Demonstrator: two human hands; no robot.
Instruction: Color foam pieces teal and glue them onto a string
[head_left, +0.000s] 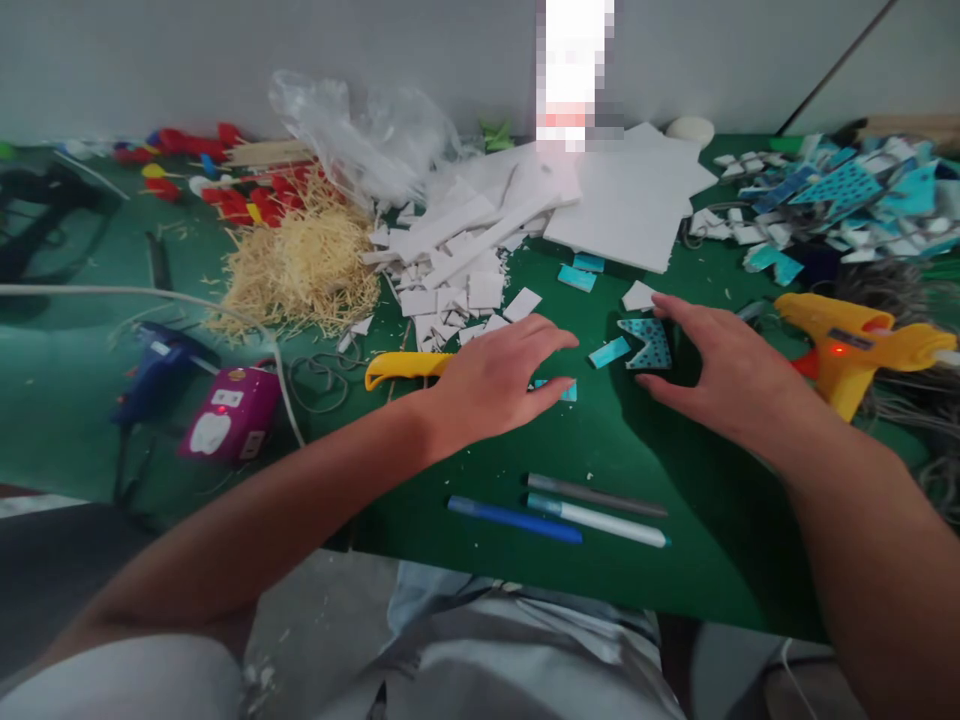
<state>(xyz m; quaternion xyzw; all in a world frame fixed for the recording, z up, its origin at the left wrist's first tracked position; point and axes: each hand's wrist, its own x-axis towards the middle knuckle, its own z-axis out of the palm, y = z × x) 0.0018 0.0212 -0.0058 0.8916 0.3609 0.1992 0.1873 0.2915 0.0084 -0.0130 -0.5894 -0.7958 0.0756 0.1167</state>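
Observation:
My left hand (510,370) is over the green table with thumb and fingers apart, holding nothing. Beneath its thumb shows a small blue rectangle (568,391), and a yellow cutter knife (401,368) lies partly hidden behind the hand. On the right, my right hand (720,370) is spread around a dotted teal piece with a V-shaped notch (651,345); the piece lies flat between thumb and fingers, apparently not gripped. A plain blue strip (609,352) is just left of that piece. Close to my right fingertips lies a white foam scrap (638,296).
Three pens, a blue one (517,519) among them, lie near the front edge. A yellow glue gun (855,345) is at right, below a pile of teal pieces (840,195). White foam sheets (630,200), straw-like sticks (307,260) and a purple power adapter (232,415) surround the work area.

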